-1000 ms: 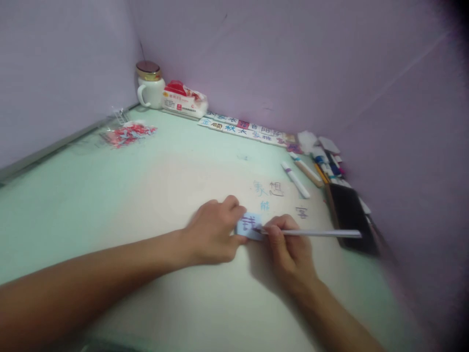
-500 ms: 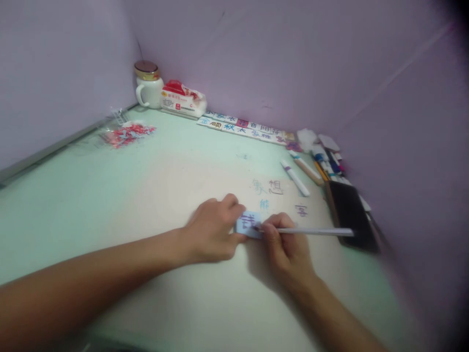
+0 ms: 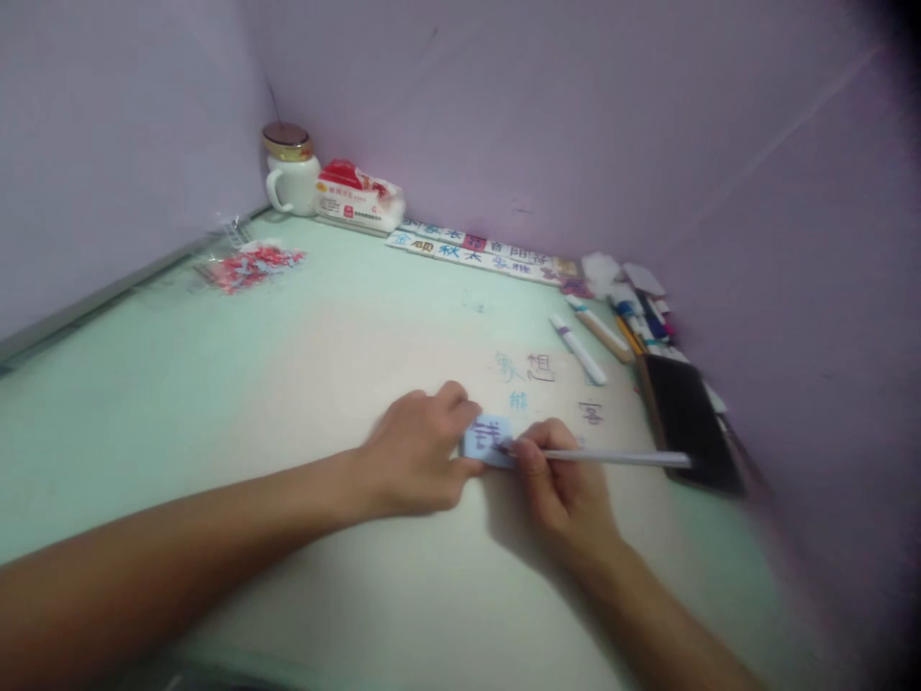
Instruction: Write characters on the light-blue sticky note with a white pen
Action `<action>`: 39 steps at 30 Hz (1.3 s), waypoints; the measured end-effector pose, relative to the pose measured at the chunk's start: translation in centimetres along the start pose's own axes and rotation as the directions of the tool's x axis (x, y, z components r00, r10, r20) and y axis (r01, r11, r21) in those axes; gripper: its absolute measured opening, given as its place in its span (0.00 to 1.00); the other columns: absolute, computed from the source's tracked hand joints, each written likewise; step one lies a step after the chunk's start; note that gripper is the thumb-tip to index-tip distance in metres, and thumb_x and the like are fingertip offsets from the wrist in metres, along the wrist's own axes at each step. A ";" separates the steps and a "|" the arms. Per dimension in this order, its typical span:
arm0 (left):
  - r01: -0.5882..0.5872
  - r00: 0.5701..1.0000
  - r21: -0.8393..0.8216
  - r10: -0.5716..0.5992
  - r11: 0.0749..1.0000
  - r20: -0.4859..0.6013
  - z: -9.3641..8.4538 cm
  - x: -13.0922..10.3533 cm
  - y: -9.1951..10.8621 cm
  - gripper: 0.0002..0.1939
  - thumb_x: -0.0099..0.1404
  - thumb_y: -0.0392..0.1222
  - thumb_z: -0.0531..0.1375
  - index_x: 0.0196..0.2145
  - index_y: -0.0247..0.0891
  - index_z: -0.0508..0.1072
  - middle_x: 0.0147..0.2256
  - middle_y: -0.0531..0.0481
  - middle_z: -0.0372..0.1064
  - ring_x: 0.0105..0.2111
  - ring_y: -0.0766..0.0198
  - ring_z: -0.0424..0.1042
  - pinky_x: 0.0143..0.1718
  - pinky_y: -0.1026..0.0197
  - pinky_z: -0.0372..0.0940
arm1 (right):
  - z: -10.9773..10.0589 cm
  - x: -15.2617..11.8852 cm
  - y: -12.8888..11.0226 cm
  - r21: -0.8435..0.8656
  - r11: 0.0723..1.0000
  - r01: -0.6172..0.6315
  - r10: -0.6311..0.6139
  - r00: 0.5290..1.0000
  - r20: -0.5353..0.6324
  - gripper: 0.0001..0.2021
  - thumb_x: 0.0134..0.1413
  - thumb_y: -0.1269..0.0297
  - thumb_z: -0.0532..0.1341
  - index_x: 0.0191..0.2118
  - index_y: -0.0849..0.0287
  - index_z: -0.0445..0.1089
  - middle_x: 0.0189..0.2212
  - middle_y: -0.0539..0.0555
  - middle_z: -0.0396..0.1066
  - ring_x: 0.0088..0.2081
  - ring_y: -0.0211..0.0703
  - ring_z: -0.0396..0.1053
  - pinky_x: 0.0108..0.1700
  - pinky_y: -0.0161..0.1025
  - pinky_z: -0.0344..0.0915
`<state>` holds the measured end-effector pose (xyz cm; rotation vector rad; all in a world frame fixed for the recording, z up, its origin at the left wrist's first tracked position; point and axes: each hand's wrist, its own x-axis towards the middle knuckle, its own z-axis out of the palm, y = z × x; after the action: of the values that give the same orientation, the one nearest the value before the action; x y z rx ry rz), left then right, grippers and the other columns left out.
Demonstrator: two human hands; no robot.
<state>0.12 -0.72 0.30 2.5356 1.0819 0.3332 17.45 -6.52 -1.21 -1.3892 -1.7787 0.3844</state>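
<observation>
A small light-blue card (image 3: 478,451) with a purple Chinese character on it lies on the white mat (image 3: 345,384). My left hand (image 3: 421,451) grips the card's left side, with fingers at its upper and lower edges. From the right, my right hand (image 3: 565,480) pinches a slim silver-grey pen-like tool (image 3: 625,457). The tool's tip meets the card beside the character, near its right side. Fingers partly hide that tip, so I cannot tell whether it is a nib or a blade.
Purple markers (image 3: 579,350) and a dark phone (image 3: 691,422) lie to the right. Rows of lettered tiles (image 3: 467,254) line the back wall. A tissue pack (image 3: 360,200), a lidded white mug (image 3: 295,182) and red and blue scraps (image 3: 255,267) are at the back left.
The tool's rear end has shifted very slightly in my right hand. My left hand and the card stay in place.
</observation>
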 end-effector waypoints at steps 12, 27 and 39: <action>0.010 1.000 0.000 -0.010 1.000 0.018 -0.2 0.0 0.0 0.18 0.59 0.47 0.59 0.46 0.38 0.67 0.44 0.45 0.64 0.36 0.55 0.69 0.39 0.51 0.65 | 0.0 -0.1 0.2 0.028 0.999 -0.016 0.016 1.000 0.009 0.10 0.60 0.67 0.51 0.27 0.57 0.59 0.18 0.45 0.58 0.20 0.35 0.56 0.22 0.34 0.53; -0.006 1.000 0.006 0.005 1.000 0.021 -0.2 0.0 0.0 0.18 0.59 0.45 0.59 0.46 0.38 0.67 0.45 0.46 0.64 0.35 0.55 0.68 0.38 0.51 0.65 | -0.2 0.2 0.0 0.047 0.998 -0.036 0.035 0.999 0.017 0.11 0.61 0.66 0.50 0.26 0.56 0.57 0.18 0.45 0.56 0.20 0.35 0.56 0.23 0.34 0.51; 0.007 1.000 0.000 -0.007 1.000 0.022 -0.3 0.1 0.1 0.18 0.58 0.46 0.59 0.45 0.40 0.67 0.44 0.48 0.65 0.35 0.56 0.68 0.38 0.52 0.65 | 0.0 0.0 0.4 0.254 0.942 -0.220 0.244 0.967 -0.069 0.15 0.63 0.58 0.50 0.25 0.56 0.59 0.17 0.44 0.57 0.19 0.35 0.56 0.23 0.35 0.53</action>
<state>0.10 -0.65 0.58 2.5294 1.0826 0.3032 17.71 -6.32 -1.51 -1.4176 -1.4360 0.6279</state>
